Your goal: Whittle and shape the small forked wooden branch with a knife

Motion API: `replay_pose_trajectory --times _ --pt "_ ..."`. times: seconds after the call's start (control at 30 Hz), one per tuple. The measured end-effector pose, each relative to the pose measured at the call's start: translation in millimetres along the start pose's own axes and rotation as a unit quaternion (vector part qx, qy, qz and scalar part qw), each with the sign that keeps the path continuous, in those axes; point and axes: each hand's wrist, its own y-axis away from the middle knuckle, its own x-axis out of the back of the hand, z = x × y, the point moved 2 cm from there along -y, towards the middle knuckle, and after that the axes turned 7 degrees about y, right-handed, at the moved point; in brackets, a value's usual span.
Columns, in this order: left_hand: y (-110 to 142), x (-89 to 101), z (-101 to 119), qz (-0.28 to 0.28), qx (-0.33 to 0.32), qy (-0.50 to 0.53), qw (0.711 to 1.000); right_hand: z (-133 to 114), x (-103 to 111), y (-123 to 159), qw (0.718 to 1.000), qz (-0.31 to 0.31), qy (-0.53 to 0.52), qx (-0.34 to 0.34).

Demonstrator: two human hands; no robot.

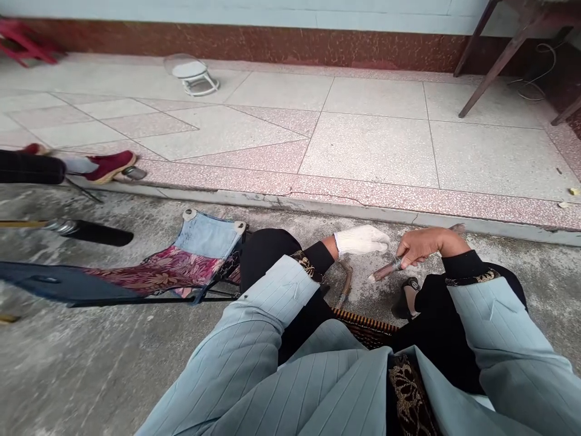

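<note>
My right hand (pixel 421 245) is wrapped around a brown wooden stick (pixel 385 272), whose pale end points down and to the left. A dark band circles the stick beside my fingers. Just left of it, my left hand (pixel 362 240), in a white knitted glove, is closed with its fingertips together. A faint thin strand seems to run between the fingertips and the stick; what the glove pinches is too small to make out. Below the glove, a curved brown piece (pixel 345 284) is partly hidden by my leg. A greyish tip (pixel 457 229) shows behind my right wrist.
A folding recliner (pixel 195 260) with patterned fabric stands at my left. Beyond it are another person's red shoe (pixel 113 165) and a black cylinder (pixel 102 233) on a rod. A raised tiled step (pixel 363 145) runs ahead, with a small white stool (pixel 193 71) on it.
</note>
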Motion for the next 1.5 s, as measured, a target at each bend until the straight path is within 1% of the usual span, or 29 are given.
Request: replay_pose_trajectory --times 0.03,0.07,0.13,0.2,0.23,0.27,0.33,0.4,0.5,0.57,0.63,0.7,0.73,0.77,0.83,0.87,0.9,0.93,0.97,1.0,1.07,1.1,1.17,1.2,1.23,1.3,1.4,1.47,1.5 --pt "0 0.1 0 0.000 0.001 0.019 1.000 -3 -1 6 0.998 -0.008 -0.036 0.049" --pt "0 -0.1 -1 0.006 0.003 0.050 0.999 -5 1 12 0.993 0.023 -0.074 0.086" --pt "-2 -1.5 -2 0.021 0.002 0.141 0.990 -4 8 23 0.970 0.158 -0.145 0.114" --pt "-3 -4.5 -3 0.034 -0.004 0.227 0.973 2 15 31 0.926 0.304 -0.203 0.096" --pt "-3 -6.5 -3 0.036 -0.006 0.248 0.968 6 18 33 0.904 0.357 -0.223 0.079" --pt "-4 -8.5 -3 0.036 -0.007 0.258 0.966 9 20 34 0.886 0.394 -0.237 0.063" --pt "-4 -12.2 -3 0.028 0.000 0.250 0.968 15 22 33 0.868 0.428 -0.248 0.039" --pt "-4 -13.9 -2 0.021 0.007 0.216 0.976 20 25 32 0.863 0.442 -0.242 0.021" --pt "-5 -12.5 3 0.019 0.001 0.127 0.992 23 28 30 0.871 0.450 -0.194 -0.025" --pt "-6 -10.3 6 0.023 -0.008 0.048 0.999 23 31 26 0.875 0.461 -0.118 -0.091" --pt "-7 -8.6 9 0.022 -0.009 -0.031 0.999 22 31 20 0.872 0.460 -0.012 -0.167" --pt "-7 -7.5 10 0.014 -0.004 -0.096 0.995 20 29 10 0.882 0.409 0.078 -0.220" --pt "-6 -6.8 10 0.011 -0.001 -0.120 0.993 19 26 4 0.901 0.357 0.100 -0.225" --pt "-5 -5.7 10 0.013 0.004 -0.136 0.991 18 22 0 0.929 0.286 0.102 -0.211" --pt "-4 -2.5 10 0.029 0.006 -0.145 0.989 13 12 -4 0.982 0.128 0.056 -0.127" --pt "-3 -0.7 10 0.038 0.001 -0.130 0.991 9 8 -2 0.995 0.068 0.020 -0.067" --pt "-2 0.9 10 0.046 -0.009 -0.102 0.994 4 6 1 0.999 0.033 -0.017 -0.007" --pt "-1 2.2 10 0.053 -0.022 -0.060 0.997 0 5 7 0.997 0.025 -0.050 0.044" --pt "0 2.7 10 0.057 -0.033 -0.007 0.998 -3 6 13 0.992 0.043 -0.080 0.082" --pt "0 2.2 10 0.056 -0.036 0.053 0.996 -4 7 19 0.985 0.080 -0.110 0.109" --pt "1 -2.7 8 0.034 -0.016 0.175 0.984 -4 12 30 0.954 0.190 -0.184 0.142" --pt "1 -6.7 6 0.017 -0.001 0.227 0.974 -3 15 34 0.928 0.255 -0.226 0.149" --pt "1 -14.9 6 -0.010 0.018 0.297 0.955 3 19 38 0.868 0.372 -0.297 0.142" --pt "1 -17.8 6 -0.013 0.018 0.310 0.951 7 20 37 0.845 0.413 -0.316 0.126" --pt "0 -19.7 7 -0.012 0.014 0.306 0.952 10 21 35 0.833 0.439 -0.320 0.104" --pt "-1 -19.9 10 -0.009 -0.001 0.250 0.968 17 24 28 0.845 0.457 -0.276 0.037" --pt "-1 -13.8 14 0.004 -0.018 0.094 0.995 23 29 15 0.875 0.459 -0.125 -0.095" --pt "0 -8.3 15 0.015 -0.014 0.025 0.999 24 30 8 0.876 0.455 -0.026 -0.159" --pt "1 -5.7 15 0.020 -0.009 0.008 1.000 23 29 5 0.879 0.444 0.010 -0.175"
